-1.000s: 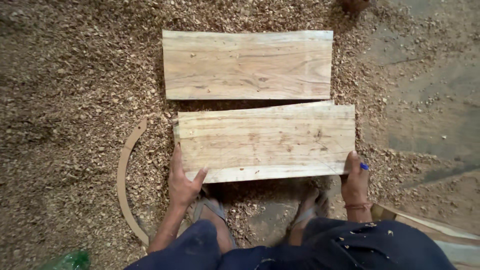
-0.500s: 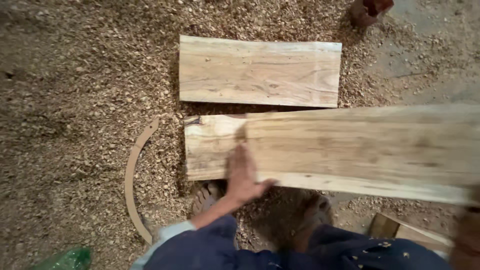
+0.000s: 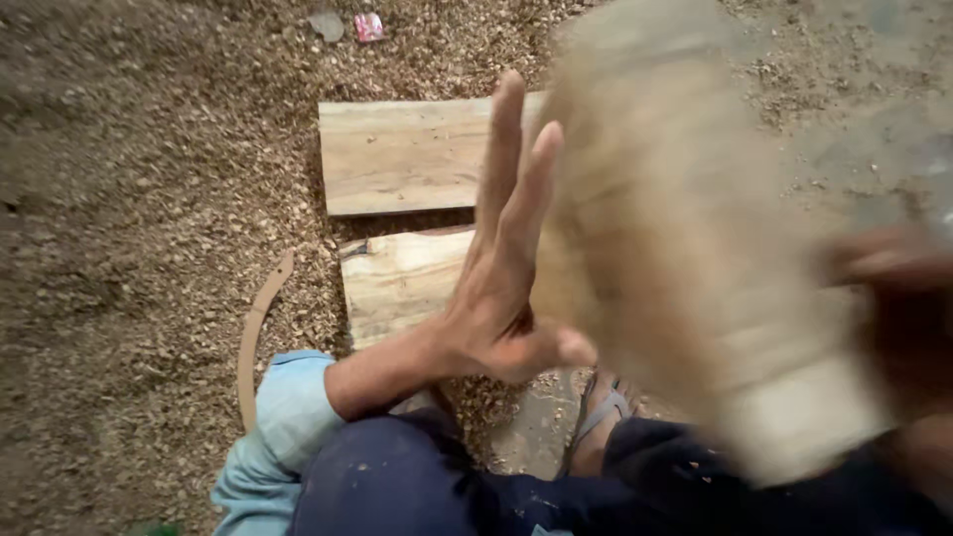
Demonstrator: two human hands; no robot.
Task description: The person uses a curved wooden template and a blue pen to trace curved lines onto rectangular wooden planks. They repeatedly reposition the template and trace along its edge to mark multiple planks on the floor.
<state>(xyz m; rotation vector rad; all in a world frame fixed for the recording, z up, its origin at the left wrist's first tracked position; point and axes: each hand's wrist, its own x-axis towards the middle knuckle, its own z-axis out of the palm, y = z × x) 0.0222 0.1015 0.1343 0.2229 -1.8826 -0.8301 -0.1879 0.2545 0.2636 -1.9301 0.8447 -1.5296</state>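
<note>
A lifted wooden plank point(image 3: 685, 258) fills the right of the view, tilted up on end and blurred by motion. My left hand point(image 3: 501, 268) is flat and open, fingers straight, its palm against the plank's left face. My right hand point(image 3: 893, 278) is a dark blur on the plank's right edge and seems to grip it. Two more planks lie on the ground: one further away point(image 3: 407, 154) and one closer point(image 3: 402, 283), partly hidden behind my left hand.
Wood shavings point(image 3: 139, 199) cover the ground. A curved wooden strip point(image 3: 254, 333) lies at the left by my knee. My foot in a sandal point(image 3: 596, 422) shows between my legs. Small bits of litter point(image 3: 369, 26) lie at the top.
The top plank has been raised from lying over the closer plank to standing tilted on end in front of me. My left hand moved from its surface to its left face.
</note>
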